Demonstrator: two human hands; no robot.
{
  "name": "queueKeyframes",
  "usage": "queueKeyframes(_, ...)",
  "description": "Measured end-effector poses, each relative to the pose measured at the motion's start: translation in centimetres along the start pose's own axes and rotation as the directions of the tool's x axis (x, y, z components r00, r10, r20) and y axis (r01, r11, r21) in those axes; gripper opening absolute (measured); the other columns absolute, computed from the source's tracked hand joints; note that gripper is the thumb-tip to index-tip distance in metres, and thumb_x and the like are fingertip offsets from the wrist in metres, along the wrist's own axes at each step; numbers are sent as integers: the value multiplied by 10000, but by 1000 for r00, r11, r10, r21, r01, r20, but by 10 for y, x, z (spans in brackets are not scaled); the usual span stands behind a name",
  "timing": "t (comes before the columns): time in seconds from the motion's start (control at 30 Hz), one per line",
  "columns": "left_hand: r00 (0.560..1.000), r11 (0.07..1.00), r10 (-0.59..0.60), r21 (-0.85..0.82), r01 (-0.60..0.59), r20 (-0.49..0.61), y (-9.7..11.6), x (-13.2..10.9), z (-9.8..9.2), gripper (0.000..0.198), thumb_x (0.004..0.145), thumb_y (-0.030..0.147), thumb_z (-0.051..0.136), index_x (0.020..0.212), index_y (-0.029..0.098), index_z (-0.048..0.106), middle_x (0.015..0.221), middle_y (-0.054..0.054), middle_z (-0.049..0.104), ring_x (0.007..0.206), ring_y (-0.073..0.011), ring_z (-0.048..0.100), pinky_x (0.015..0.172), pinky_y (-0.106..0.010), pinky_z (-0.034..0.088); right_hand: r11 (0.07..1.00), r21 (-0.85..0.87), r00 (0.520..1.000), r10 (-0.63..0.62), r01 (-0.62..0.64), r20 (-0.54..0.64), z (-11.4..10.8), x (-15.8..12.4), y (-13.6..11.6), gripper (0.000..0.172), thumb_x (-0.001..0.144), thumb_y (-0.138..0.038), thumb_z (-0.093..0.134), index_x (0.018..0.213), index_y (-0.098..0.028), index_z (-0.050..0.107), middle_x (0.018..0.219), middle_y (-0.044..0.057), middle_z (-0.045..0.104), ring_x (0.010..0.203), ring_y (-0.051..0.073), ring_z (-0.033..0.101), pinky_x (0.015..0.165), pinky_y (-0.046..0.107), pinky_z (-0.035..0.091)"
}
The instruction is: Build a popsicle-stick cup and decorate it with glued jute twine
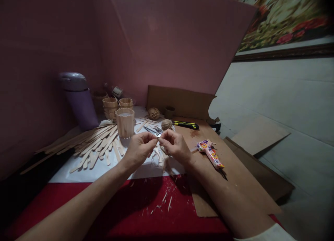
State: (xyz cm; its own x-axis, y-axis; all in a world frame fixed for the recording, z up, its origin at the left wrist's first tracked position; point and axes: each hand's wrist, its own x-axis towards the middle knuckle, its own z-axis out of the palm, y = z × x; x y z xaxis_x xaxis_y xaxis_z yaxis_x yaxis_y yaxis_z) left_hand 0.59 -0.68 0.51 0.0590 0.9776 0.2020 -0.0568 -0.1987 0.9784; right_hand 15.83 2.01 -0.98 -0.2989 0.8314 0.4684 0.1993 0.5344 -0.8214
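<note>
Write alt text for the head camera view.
The left hand and right hand pinch twine between them above a white sheet. Craft sticks and a stick cup sit to the left, a glue gun on cardboard to the right.

twine balls (pixel 153 113) (pixel 166 124) 2 | glue gun (pixel 210 153) 1 | utility knife (pixel 185 125) 1

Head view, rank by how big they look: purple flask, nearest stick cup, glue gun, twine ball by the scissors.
1. purple flask
2. stick cup and glue gun, about alike; not ranked
3. twine ball
</note>
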Motion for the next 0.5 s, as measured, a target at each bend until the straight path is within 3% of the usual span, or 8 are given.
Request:
queueKeyframes(0.13, 999, 1000, 3, 23, -4, 34, 0, 1, -2, 195, 651, 305, 701, 615, 133, 616, 401, 41, 475, 340, -56, 374, 351, -181, 262, 944, 250, 975, 190, -215, 118, -1, 5, 0, 360, 707, -488, 719, 686, -186, 524, 560, -37, 547, 407, 74, 430, 401, 223, 318)
queueKeyframes(0.37, 998, 999, -34, -16, 35, 51, 1, 0, -1, 191, 660, 308, 708, 648, 135, 628, 398, 46, 481, 344, -51, 377, 350, -167, 239, 842, 432, 945, 274, -325, 177, 0, 5, 2, 375, 640, -455, 785, 636, -166, 546, 535, -41, 578, 380, 59, 448, 362, 193, 355)
queueKeyframes(0.5, 997, 1000, 10, -17, -9, 73, 0, 2, -2, 193, 651, 309, 717, 638, 136, 633, 419, 38, 506, 348, -54, 384, 347, -179, 254, 736, 516, 899, 354, -438, 258, 0, 4, 1, 377, 598, -425, 810, 614, -159, 545, 510, -40, 565, 371, 53, 433, 342, 183, 357)
